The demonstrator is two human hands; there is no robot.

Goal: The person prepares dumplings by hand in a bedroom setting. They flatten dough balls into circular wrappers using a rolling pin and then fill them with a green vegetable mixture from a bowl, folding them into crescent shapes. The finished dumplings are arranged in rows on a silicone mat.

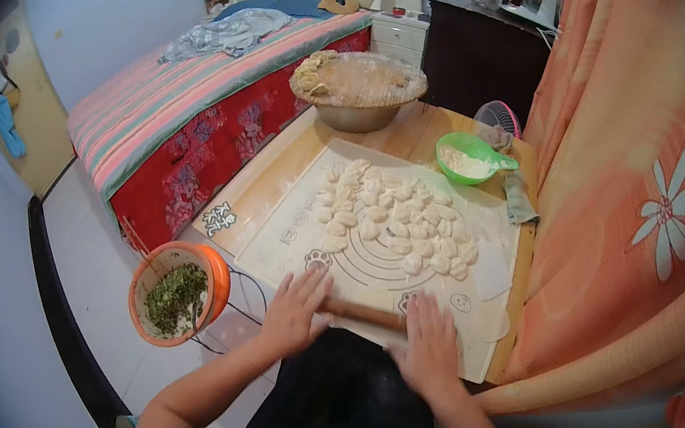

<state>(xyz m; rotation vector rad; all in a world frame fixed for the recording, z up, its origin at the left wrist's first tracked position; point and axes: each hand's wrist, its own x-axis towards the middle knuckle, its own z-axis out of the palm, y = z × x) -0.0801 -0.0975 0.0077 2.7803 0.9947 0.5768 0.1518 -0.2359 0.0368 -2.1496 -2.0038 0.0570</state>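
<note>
A wooden rolling pin [367,315] lies crosswise at the near edge of a pale pastry mat [264,249]. My left hand [299,304] bears on its left end and my right hand [430,340] on its right end, fingers stretched forward. Both hands and the pin look slightly blurred. Any dough under the pin is hidden. Beyond it, several small flattened dough pieces [399,245] are spread over the mat's printed circles. A thin round dough wrapper [491,322] rests by the mat's right edge, near a white flat scraper [493,273].
Left of the table, an orange-rimmed bowl [134,302] holds chopped green filling [176,299]. At the back, a round woven tray [369,82] covers a large basin [357,116]. A green scoop [454,176] contains flour. An orange curtain [602,253] hangs along the right side.
</note>
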